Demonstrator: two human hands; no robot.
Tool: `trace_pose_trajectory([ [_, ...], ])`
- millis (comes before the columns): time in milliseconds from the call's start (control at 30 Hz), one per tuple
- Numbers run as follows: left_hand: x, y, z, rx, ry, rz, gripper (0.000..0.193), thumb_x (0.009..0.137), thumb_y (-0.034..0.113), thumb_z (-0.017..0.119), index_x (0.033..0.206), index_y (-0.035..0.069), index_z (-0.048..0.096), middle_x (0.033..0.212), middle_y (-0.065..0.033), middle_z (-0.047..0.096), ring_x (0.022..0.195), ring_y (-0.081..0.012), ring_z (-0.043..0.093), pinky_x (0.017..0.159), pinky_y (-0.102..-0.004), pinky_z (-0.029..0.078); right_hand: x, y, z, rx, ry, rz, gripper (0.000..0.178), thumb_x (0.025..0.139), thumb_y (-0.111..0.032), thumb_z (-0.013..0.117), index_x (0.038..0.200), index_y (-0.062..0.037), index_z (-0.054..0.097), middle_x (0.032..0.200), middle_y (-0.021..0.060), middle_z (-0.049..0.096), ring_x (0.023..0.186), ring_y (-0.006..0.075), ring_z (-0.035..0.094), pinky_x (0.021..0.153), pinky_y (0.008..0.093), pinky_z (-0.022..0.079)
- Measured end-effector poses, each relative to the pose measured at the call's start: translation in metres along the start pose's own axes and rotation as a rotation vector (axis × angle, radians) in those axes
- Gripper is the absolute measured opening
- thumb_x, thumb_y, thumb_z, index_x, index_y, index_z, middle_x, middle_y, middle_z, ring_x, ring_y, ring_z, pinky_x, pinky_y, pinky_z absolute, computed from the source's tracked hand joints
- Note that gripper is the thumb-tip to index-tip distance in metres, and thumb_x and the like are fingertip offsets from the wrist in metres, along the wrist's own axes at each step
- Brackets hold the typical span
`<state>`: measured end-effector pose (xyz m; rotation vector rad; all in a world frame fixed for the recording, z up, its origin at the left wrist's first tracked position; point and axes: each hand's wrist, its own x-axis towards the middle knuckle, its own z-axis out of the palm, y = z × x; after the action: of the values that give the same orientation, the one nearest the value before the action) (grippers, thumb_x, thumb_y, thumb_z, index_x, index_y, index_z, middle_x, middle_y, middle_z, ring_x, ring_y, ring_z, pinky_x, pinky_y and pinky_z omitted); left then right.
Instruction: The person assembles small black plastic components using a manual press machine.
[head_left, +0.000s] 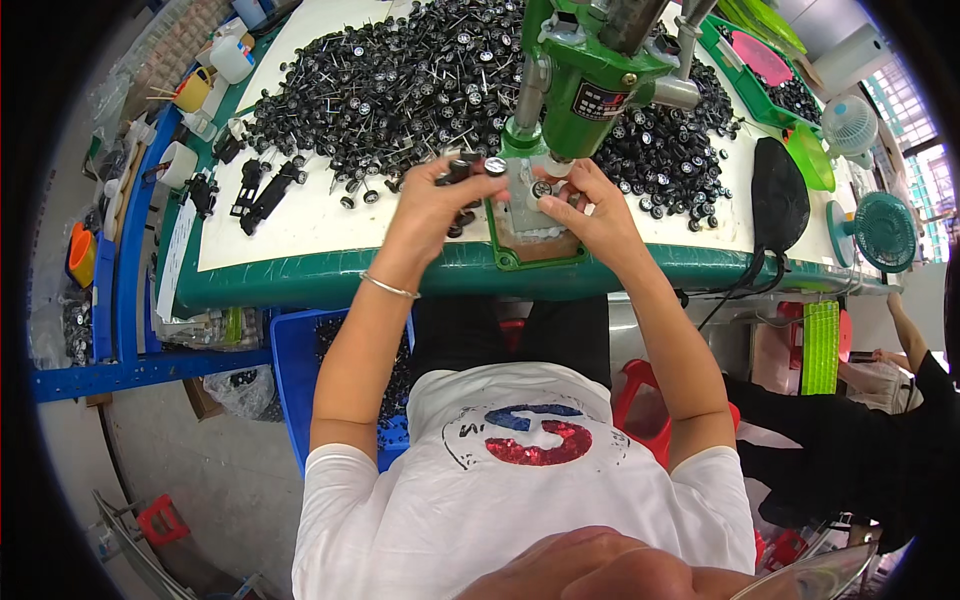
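My left hand [437, 203] is closed on several small black toy wheels [493, 167] with silver hubs, at the left side of a green bench press [580, 95]. Across from it, my right hand [592, 207] pinches a single small toy wheel [541, 189] between thumb and fingers. That wheel is over the press's metal base plate [520, 212], below the press head. Whether an axle is fitted to it is hidden by my fingers. Behind the left hand spreads a large heap of wheels on thin metal axles [370, 95]. Loose black wheels [665, 165] are piled right of the press.
Black toy car chassis [268, 192] lie at the table's left. A black flat object [780, 195] with a cord and a green fan [884, 232] are at the right. Below the table edge stands a blue bin [293, 370]. Another person [860, 450] is at the right.
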<state>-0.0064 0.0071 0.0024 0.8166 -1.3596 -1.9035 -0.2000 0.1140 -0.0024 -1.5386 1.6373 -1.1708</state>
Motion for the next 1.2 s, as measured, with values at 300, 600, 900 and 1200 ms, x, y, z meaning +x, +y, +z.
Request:
trace_pose_trajectory([
  [300,0.001,-0.003,0.032,0.117,-0.119,0.074,0.012,0.075,0.004,0.075,0.084,0.0,0.069,0.076,-0.0024,0.064,0.062,-0.0087,0.057,0.062,-0.0227,0.047,0.008,-0.012,-0.038,0.292,0.255,-0.015,0.034,0.089,-0.015,0.062,0.12,-0.001,0.059,0.104,0.0027,0.06,0.082,0.0073,0.054,0.078,0.0228,0.045],
  [600,0.012,-0.003,0.04,0.16,-0.066,0.149,0.014,0.073,0.003,0.075,0.084,-0.002,0.068,0.076,-0.0015,0.065,0.064,-0.0071,0.06,0.063,-0.0222,0.048,0.052,-0.061,-0.098,0.331,0.256,-0.153,0.035,0.085,-0.002,0.055,0.12,-0.0023,0.06,0.107,0.0049,0.065,0.092,0.0108,0.059,0.082,0.0239,0.045],
  [900,0.006,0.003,0.042,0.19,0.0,0.175,0.019,0.072,0.004,0.076,0.09,0.0,0.071,0.08,-0.0017,0.067,0.071,-0.0058,0.06,0.066,-0.0223,0.048,0.103,-0.1,-0.139,0.436,0.267,-0.183,0.019,0.091,-0.02,0.05,0.092,-0.0054,0.063,0.079,0.0021,0.06,0.071,0.0139,0.058,0.07,0.0283,0.047],
  [1200,0.009,0.008,0.042,0.37,-0.014,0.143,0.018,0.072,0.01,0.078,0.087,0.001,0.073,0.074,-0.0013,0.068,0.068,-0.0049,0.059,0.064,-0.0229,0.047,0.132,-0.17,-0.117,0.578,0.4,-0.284,0.028,0.09,-0.032,0.064,0.091,-0.0042,0.061,0.065,-0.0043,0.047,0.048,0.0051,0.04,0.038,0.0201,0.029],
])
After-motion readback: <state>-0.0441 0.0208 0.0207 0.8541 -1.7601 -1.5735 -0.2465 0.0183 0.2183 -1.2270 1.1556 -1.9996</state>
